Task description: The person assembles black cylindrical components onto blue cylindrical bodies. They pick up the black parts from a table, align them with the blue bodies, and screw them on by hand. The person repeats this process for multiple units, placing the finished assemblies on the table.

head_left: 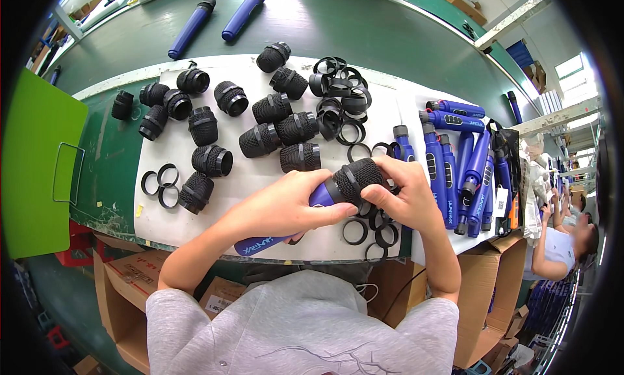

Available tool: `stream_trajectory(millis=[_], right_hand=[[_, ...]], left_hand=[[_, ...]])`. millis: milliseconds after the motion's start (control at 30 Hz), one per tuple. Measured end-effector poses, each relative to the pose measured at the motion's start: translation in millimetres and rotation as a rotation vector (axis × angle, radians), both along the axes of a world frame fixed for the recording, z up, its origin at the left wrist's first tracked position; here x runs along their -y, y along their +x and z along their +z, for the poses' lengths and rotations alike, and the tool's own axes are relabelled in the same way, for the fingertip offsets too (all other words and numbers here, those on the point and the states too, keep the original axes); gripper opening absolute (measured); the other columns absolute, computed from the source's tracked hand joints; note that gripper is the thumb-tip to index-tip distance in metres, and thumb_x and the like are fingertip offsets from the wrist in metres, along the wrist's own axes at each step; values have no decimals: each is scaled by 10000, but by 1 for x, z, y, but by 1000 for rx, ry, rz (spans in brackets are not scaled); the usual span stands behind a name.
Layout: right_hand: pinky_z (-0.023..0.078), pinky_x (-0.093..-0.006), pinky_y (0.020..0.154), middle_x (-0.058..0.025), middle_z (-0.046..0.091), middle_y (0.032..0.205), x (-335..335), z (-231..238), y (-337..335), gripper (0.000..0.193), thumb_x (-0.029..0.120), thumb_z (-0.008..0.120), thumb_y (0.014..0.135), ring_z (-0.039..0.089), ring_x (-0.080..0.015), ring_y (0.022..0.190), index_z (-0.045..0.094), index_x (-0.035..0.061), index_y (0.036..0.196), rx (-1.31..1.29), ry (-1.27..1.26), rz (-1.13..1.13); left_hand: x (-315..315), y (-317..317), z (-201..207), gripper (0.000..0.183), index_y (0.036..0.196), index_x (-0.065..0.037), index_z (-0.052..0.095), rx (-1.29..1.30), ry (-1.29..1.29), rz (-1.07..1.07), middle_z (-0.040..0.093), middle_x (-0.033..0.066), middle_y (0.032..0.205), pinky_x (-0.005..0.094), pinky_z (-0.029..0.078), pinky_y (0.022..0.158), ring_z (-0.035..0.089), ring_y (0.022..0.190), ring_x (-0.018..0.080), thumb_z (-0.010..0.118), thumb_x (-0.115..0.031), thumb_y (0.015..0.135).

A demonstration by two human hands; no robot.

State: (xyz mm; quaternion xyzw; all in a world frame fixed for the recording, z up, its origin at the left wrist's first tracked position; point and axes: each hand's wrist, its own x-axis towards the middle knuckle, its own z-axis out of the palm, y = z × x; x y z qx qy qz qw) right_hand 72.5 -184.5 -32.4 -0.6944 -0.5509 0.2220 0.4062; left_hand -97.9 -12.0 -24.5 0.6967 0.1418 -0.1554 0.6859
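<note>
A blue handheld microphone (pixel 260 244) lies tilted across my body near the table's front edge. My left hand (pixel 286 203) is wrapped round its blue handle, which shows on both sides of the palm. On the upper right end sits a black mesh microphone head (pixel 357 181) with a ridged band. The thumb and fingers of my right hand (pixel 409 193) are closed on this head. Loose black rings (pixel 355 232) lie just below the right hand. Beyond both hands, several loose microphone heads (pixel 298 127) are spread over the white sheet.
Blue microphone bodies (pixel 448 180) are heaped at the right, and more black rings (pixel 341 86) are piled beyond my hands. Two finished-looking microphones (pixel 244 14) lie on the far green surface. A green bin (pixel 42 160) stands left; an open carton (pixel 484 297) is below right. A co-worker sits far right.
</note>
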Motion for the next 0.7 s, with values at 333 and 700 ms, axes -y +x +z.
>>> stream_trajectory(millis=[333, 700], right_hand=[[478, -273, 767, -69, 628, 1028, 3, 10, 1, 808, 527, 847, 773, 636, -141, 908, 588, -47, 1280, -429, 71, 51], [527, -257, 781, -37, 671, 950, 8, 0, 18, 654, 374, 899, 773, 660, -105, 864, 638, -60, 1186, -172, -9, 98]], left_hand=[[-7, 3, -9, 310, 1033, -41, 639, 75, -147, -49, 562, -11, 590, 260, 417, 409, 539, 439, 79, 702, -328, 935], [-6, 1, -10, 361, 994, -32, 631, 64, -85, -79, 575, 4, 605, 273, 438, 414, 563, 441, 101, 716, -373, 913]])
